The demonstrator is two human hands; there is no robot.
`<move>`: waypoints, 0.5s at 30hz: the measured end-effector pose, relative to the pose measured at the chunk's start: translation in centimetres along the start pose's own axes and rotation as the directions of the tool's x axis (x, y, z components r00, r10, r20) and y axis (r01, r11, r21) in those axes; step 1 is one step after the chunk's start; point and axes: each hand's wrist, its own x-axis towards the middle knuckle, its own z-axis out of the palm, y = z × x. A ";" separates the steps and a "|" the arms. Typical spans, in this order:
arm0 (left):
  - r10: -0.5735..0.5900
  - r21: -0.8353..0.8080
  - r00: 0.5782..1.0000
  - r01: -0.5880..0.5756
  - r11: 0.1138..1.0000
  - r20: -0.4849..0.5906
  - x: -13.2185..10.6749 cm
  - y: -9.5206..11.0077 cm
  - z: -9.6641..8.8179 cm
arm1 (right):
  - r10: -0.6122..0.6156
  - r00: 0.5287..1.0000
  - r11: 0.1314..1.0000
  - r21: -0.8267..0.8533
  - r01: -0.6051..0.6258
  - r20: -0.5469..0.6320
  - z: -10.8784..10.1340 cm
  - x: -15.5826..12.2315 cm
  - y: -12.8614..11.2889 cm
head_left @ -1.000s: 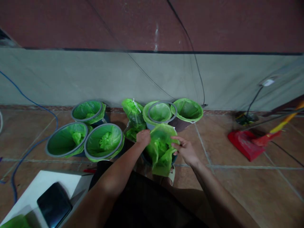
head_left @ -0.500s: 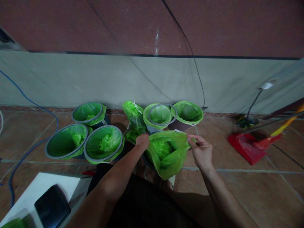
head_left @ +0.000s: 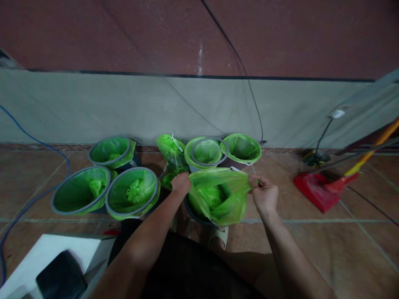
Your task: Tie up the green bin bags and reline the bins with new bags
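A green plastic garbage bag (head_left: 232, 195) is stretched wide between my two hands, its mouth facing up. My left hand (head_left: 181, 183) is closed on its left edge, and my right hand (head_left: 264, 193) pinches the right edge. Beneath it stands a dark trash bin (head_left: 195, 216), mostly hidden by the bag and my legs. Crumpled green plastic (head_left: 210, 195) shows inside the bag's mouth. Just beyond my left hand, a tied green bag (head_left: 171, 151) with a white drawstring leans near the wall.
Several bins lined with green bags stand left, including a front bin (head_left: 154, 198) with a grey rim. Two more, one a lined bin (head_left: 255, 162), stand by the wall. A red dustpan (head_left: 314, 193) lies right. A black device (head_left: 61, 276) rests on a white surface (head_left: 28, 257) at lower left.
My hands have drawn slightly farther apart, pulling the bag's mouth wider. Its hanging front edge sits a little higher. The view has shifted slightly.
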 end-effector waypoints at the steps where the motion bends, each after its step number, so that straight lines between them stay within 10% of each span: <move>1: -0.028 -0.007 0.999 0.027 1.000 -0.037 0.2 -0.3 -0.3 | 0.005 1.000 0.999 -0.048 -0.005 -0.007 -0.4 0.2 0.0; 8: -0.190 -0.048 0.977 0.186 0.981 -0.093 1.4 -2.6 -1.5 | 0.077 0.977 0.696 -0.712 0.090 0.198 -1.9 1.6 0.1; 15: -0.249 -0.055 0.968 0.247 0.968 -0.035 1.6 -3.7 -2.1 | 0.378 0.877 0.551 -0.833 0.045 0.298 -1.6 2.0 1.4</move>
